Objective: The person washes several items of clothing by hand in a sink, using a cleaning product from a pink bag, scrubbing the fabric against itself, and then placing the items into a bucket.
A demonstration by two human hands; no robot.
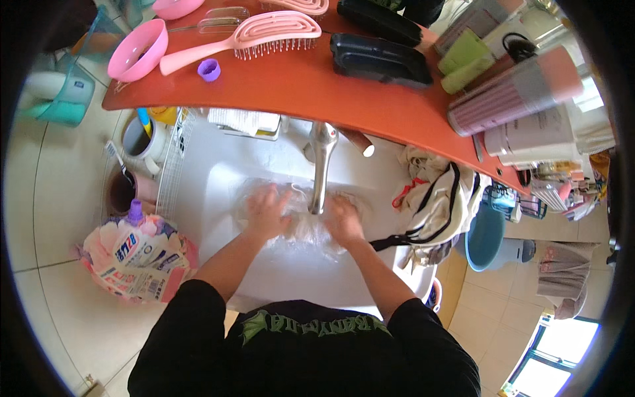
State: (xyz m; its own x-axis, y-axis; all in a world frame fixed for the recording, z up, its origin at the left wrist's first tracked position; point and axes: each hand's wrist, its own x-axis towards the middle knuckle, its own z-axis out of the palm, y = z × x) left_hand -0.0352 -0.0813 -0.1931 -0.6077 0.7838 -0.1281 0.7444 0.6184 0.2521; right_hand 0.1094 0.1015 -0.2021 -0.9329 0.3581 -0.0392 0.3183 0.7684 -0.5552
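Note:
Both my hands are down in a white sink (264,286), on either side of the faucet (323,155). Between and beneath them lies a crumpled, translucent whitish thing (304,233), wet and shiny; whether it is thin cloth or plastic film I cannot tell. My left hand (266,210) rests on its left part, fingers spread. On its right part lies my right hand (344,220), with the fingers stretched forward and partly blurred. The faucet's spout end hangs between the hands, and part of the whitish thing is hidden under them.
An orange-red shelf (264,96) overhangs the sink's far side, holding a pink hairbrush (271,36), pink bowl (137,51) and bottles. Bunched cloth (430,198) lies over the sink's right edge. A detergent pouch (135,255) and mugs (142,139) stand left.

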